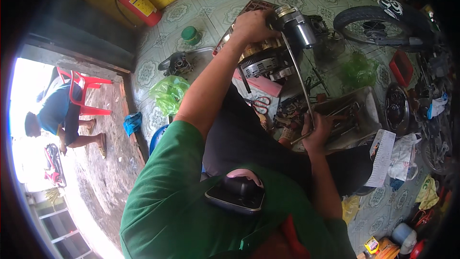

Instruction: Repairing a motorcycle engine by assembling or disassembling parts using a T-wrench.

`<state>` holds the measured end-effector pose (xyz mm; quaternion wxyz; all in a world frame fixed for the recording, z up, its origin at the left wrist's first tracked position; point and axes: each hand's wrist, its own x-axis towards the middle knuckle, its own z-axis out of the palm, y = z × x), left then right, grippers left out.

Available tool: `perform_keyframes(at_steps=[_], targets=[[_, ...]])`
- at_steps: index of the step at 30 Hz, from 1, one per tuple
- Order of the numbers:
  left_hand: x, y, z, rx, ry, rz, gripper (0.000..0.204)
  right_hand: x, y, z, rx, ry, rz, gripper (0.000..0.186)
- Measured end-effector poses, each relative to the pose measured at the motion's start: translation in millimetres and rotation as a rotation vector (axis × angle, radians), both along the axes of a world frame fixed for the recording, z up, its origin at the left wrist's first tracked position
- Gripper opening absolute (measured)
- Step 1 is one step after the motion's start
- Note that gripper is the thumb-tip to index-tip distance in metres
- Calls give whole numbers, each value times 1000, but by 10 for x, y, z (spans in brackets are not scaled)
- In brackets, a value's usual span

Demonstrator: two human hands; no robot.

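My left hand is closed at the top of a metal engine assembly, beside its shiny cylinder; exactly what its fingers grip is hidden. A long steel wrench bar runs from beside that hand down to my right hand, whose fingers wrap round its lower, bent end. The assembly rests over a red crate and a pink board. Below are orange-handled scissors and a grey bin of tools.
A motorcycle wheel, red tray and parts crowd the right. Green plastic bags, a green tub and fire extinguisher are at upper left. In the doorway another person bends beside a red chair.
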<state>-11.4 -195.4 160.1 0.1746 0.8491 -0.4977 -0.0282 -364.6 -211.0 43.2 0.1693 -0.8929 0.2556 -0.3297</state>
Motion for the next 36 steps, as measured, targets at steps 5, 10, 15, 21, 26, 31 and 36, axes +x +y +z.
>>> perform_keyframes(at_steps=[5, 10, 15, 21, 26, 31, 36], targets=[[-9, 5, 37, 14, -4, 11, 85, -34, -26, -117, 196, -67, 54, 12], [-13, -9, 11, 43, 2, 27, 85, -37, 13, -250, 659, -199, 40, 12], [-6, -3, 52, -17, -42, 14, 87, -13, -15, -182, 645, -106, 109, 16], [-92, -10, 25, -250, -135, -74, 101, -277, 7, 164, 0, -106, -73, 22], [-225, -265, -17, -328, 32, -88, 106, -362, -43, 295, 389, -199, -52, 20], [-295, -384, 35, -299, 69, 0, 90, -276, -153, 247, 352, -169, -57, 20], [-337, -343, 62, -293, 181, 78, 79, -256, -250, 161, 219, -16, -89, 20]])
